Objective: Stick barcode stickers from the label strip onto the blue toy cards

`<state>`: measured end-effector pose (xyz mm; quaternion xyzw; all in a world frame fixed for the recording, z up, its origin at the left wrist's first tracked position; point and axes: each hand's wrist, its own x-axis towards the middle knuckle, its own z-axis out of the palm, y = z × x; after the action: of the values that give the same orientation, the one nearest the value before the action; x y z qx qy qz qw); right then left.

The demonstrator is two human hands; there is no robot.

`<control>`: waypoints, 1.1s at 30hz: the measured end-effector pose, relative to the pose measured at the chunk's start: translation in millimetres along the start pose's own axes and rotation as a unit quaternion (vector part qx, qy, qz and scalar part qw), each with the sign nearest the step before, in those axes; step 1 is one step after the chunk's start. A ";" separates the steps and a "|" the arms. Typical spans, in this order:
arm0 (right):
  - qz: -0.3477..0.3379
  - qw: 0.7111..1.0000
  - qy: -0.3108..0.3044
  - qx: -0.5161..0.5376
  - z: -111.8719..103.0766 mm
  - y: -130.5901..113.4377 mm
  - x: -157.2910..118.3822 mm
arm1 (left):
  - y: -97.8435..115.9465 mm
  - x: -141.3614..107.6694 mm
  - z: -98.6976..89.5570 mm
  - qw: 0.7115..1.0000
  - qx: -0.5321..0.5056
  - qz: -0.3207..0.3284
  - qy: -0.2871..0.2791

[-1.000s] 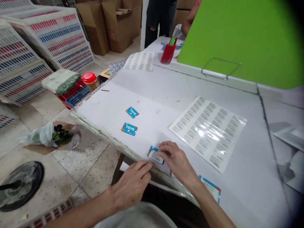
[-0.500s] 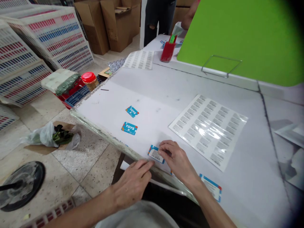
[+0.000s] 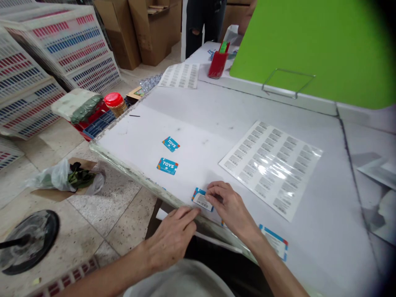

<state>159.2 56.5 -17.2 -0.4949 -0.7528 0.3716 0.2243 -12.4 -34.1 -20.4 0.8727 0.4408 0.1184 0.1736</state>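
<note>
My right hand [image 3: 227, 206] is over a small blue card [image 3: 198, 192] near the table's front edge. Its thumb and fingertips pinch the corner of a white barcode sticker [image 3: 202, 201] that lies on the card. My left hand [image 3: 175, 237] rests on the table edge just below this card, fingers stretched out and holding nothing. Two blue cards marked TOYS [image 3: 167, 166] lie face up to the left. Under my right forearm, a card with a white printed panel [image 3: 275, 241] is partly covered. A sheet of barcode stickers [image 3: 272, 165] lies to the right.
Across the white table [image 3: 192, 111], another sticker sheet [image 3: 181, 75] and a red holder [image 3: 218, 62] stand out. A green board [image 3: 309, 49] rises at the back right. A red-lidded jar [image 3: 115, 103] and plastic crates [image 3: 83, 45] are left. A person [image 3: 202, 24] stands beyond.
Both hands stay almost where they were, the right one still at the sticker on the card. The whole view has shifted slightly.
</note>
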 end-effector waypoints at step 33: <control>-0.007 0.956 0.086 -0.279 8.6 -0.1 -1.6 | 3.4 10.0 -0.8 0.998 0.052 -0.018 -0.029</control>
<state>153.7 52.1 -22.4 -0.5627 -0.8078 0.1011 0.1435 -4.4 -27.8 -17.8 0.8757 0.4565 0.0664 0.1425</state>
